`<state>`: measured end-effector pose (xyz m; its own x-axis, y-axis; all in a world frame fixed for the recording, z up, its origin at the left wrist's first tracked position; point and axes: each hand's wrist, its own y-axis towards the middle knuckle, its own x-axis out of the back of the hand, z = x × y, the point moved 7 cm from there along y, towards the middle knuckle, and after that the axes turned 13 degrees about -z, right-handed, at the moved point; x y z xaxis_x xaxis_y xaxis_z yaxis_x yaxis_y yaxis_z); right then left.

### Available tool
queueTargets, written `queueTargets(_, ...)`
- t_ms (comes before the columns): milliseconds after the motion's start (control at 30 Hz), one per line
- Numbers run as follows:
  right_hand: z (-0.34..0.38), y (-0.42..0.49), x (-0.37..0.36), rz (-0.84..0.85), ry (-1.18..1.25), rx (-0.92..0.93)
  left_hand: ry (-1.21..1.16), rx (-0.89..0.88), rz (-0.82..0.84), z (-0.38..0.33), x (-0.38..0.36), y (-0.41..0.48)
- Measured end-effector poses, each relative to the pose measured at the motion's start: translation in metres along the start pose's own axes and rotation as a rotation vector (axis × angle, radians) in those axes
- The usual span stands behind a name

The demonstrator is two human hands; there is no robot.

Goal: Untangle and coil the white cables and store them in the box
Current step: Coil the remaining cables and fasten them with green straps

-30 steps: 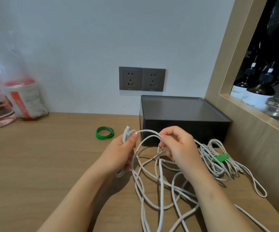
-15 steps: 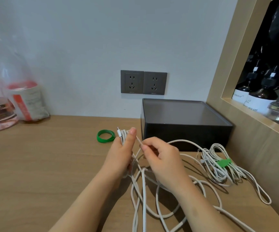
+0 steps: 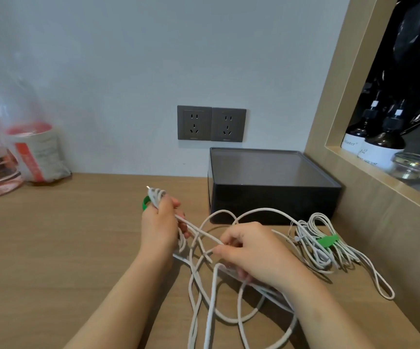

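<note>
The cables (image 3: 210,311) are plain white, and one bundle carries a bright green tie (image 3: 327,241). The box (image 3: 274,197) is matte black. The band (image 3: 145,203) is green, the counter (image 3: 52,248) light wood-grain, and the sockets (image 3: 194,122) dark grey. The bottles (image 3: 382,143) are dark brown with white labels.

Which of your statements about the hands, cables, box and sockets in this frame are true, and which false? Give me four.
1. The left hand grips several loops of white cable. True.
2. The right hand lies flat and holds nothing. False: it pinches a strand of the white cable.
3. The cable bundle with the green tie is inside the box. False: it lies on the table in front of the box.
4. Nothing is plugged into the wall sockets. True.
</note>
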<state>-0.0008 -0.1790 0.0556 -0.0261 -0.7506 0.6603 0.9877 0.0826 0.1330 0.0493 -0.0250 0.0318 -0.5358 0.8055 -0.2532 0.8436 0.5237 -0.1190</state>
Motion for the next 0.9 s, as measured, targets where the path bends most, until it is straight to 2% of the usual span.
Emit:
queueTargets(167,-0.018,-0.015,0.021,0.133,-0.278,-0.118,-0.305,0.307,0.012,0.007,-0.009,-0.002)
queueTargets(233,-0.026,-0.016,0.031,0.109,-0.399,-0.145,-0.447,0.4,0.016,-0.003,-0.016,0.0)
queueTargets(333,-0.036,-0.006,0.064,-0.129,-0.469,-0.162,-0.604,0.458,0.045,-0.028,-0.022,0.006)
queueTargets(400,-0.037,0.004,0.088,-0.314,-0.406,-0.142,-0.679,0.471,0.1,-0.047,-0.025,0.008)
queueTargets(467,-0.029,0.016,0.108,-0.429,-0.33,-0.109,-0.701,0.442,0.127,-0.064,-0.026,0.009)
queueTargets(533,-0.01,0.026,0.126,-0.559,-0.264,-0.009,-0.686,0.378,0.125,-0.078,-0.025,0.01)
queueTargets(633,0.029,0.029,0.15,-0.823,-0.18,0.252,-0.63,0.285,0.113,-0.088,-0.021,0.006)
queueTargets(667,0.037,0.031,0.151,-0.856,-0.183,0.318,-0.611,0.263,0.107,-0.088,-0.019,0.003)
queueTargets(733,0.033,0.043,0.137,-0.762,-0.281,0.315,-0.56,0.225,0.096,-0.079,-0.016,0.001)
queueTargets(833,0.002,0.051,0.102,-0.51,-0.596,0.167,-0.425,0.196,0.087,-0.051,-0.014,-0.001)
queueTargets(900,-0.003,0.042,0.086,-0.48,-0.591,0.162,-0.324,0.172,0.092,-0.031,-0.013,-0.002)
